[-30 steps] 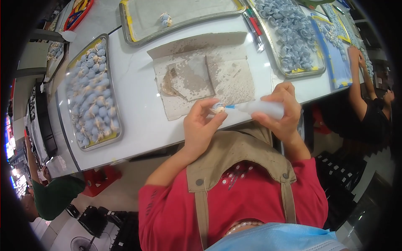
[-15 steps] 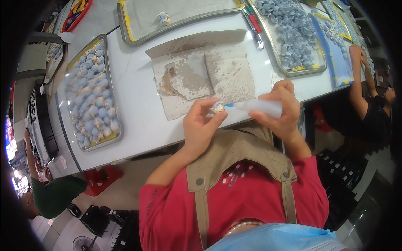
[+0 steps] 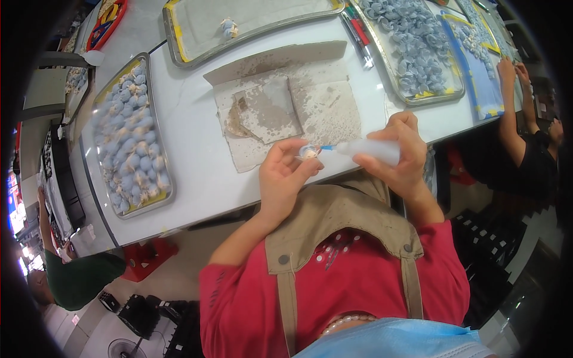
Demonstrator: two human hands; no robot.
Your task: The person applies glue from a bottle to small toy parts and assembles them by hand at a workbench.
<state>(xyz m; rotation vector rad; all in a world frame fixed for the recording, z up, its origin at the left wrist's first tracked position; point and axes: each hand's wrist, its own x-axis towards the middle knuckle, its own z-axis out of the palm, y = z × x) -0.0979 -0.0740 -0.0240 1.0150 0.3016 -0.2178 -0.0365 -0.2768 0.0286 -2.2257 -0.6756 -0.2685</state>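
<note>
Between the thumb and fingers of my left hand (image 3: 283, 174) is a small blue and cream figurine (image 3: 308, 152). My right hand (image 3: 401, 156) is wrapped round a translucent white squeeze bottle (image 3: 371, 150), tipped on its side. The bottle's thin blue nozzle (image 3: 327, 147) points left and reaches the figurine's edge; whether it touches I cannot tell. Just beyond my hands lies a worn, stained piece of cardboard (image 3: 334, 113) with one raised flap. A similar small figurine (image 3: 228, 28) stands alone on the lined metal tray (image 3: 256, 22) at the far side.
At the left, a metal tray (image 3: 171, 194) holds many blue and cream pieces. A tray (image 3: 456, 97) of pale blue petal-like parts stands at the far right, with pens (image 3: 358, 39) beside it. Other people's arms (image 3: 509, 113) show at the right, and a person in green (image 3: 83, 277) at the left.
The figurine has turned slightly in my left fingers, showing more of its cream side. My left hand has shifted a little left; the bottle stays almost where it was.
</note>
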